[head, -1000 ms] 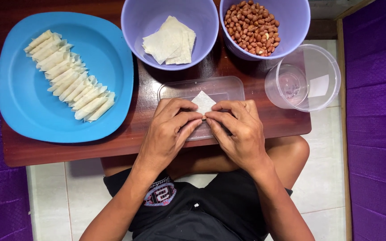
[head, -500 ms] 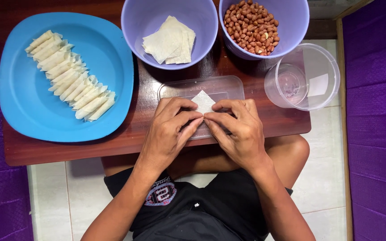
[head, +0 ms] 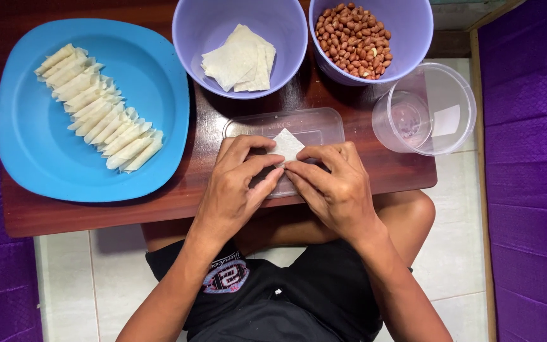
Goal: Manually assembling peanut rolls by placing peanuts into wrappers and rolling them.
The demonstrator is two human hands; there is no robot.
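Work surface: a dark wooden table [head: 159, 215], seen from above the seated person's lap.
Item in hand: a small white pastry wrapper [head: 287, 145], lying on an upturned clear plastic lid [head: 324, 123] at the near middle of the table; one corner points away from the person.
Left hand [head: 238, 183]: fingers curled, tips pressed down on the wrapper's near edge, pinching it against the right.
Right hand [head: 333, 183]: fingertips meet the left's at the wrapper, folding or rolling its edge; whether filling is inside cannot be told.
Handling judgement: the sheet looks thin, light and limp, likely to tear or crease if pulled; best held by fingertips along the near edge, both sides at once, with light pressure.
Supply: a stack of flat wrappers [head: 238, 58] in a lilac bowl [head: 191, 38]; peanuts [head: 356, 39] in a second lilac bowl [head: 416, 38].
Finished pieces: a row of rolled wrappers [head: 96, 107] on a blue plate [head: 26, 158], well apart to the left.
Other: a clear plastic tub [head: 425, 107] at the right edge, holding a smaller clear cup.
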